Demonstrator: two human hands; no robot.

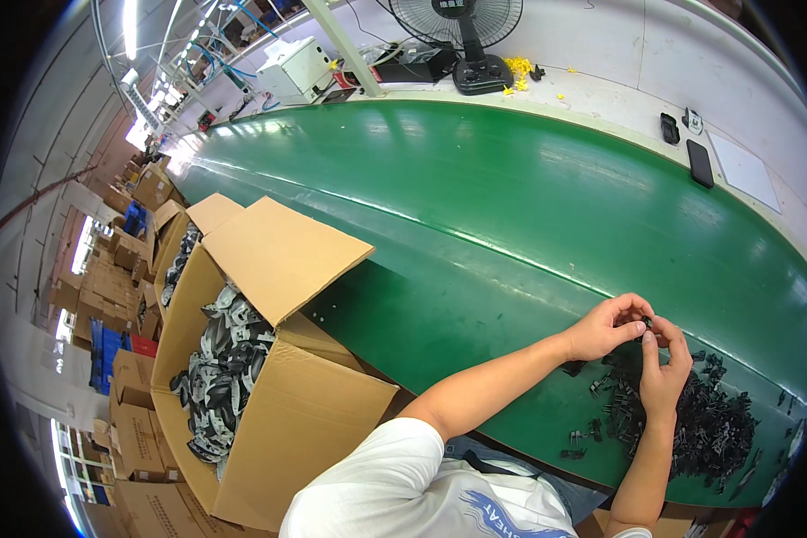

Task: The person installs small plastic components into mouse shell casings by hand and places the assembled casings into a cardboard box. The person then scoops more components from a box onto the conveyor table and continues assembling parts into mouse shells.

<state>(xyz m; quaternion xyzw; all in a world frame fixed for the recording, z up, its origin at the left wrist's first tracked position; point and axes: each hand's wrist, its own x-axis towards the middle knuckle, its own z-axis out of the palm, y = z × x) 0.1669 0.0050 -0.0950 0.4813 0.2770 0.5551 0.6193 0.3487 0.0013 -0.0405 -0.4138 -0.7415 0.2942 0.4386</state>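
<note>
Wearing a white T-shirt (377, 475) with a blue print, you stretch both bare forearms toward the right side of the frame. There your left hand (605, 330) and right hand (665, 372) meet, thumbs and fingers curled in, pinching a small black plastic piece (646, 322) between their tips; it is mostly covered by your fingers, so its exact shape cannot be told. Just beneath and around your right wrist, at the lower right, a loose heap of black plastic parts (713, 430) spreads over the green work surface (475, 179), with a few strays lying to its left.

To your left, at the lower left of the frame, stands an open cardboard box (296, 430), its flaps folded outward, holding many black and grey molded parts (220, 368). Across the green surface, at the upper right, a black smartphone (699, 164) lies beside a flat white sheet (744, 170). At the upper centre stands a black desk fan (481, 76), with small yellow pieces (517, 67) scattered next to its base. Left of it sits a white box-shaped device (294, 70). Farther off, cartons (139, 439) are stacked along the left edge.
</note>
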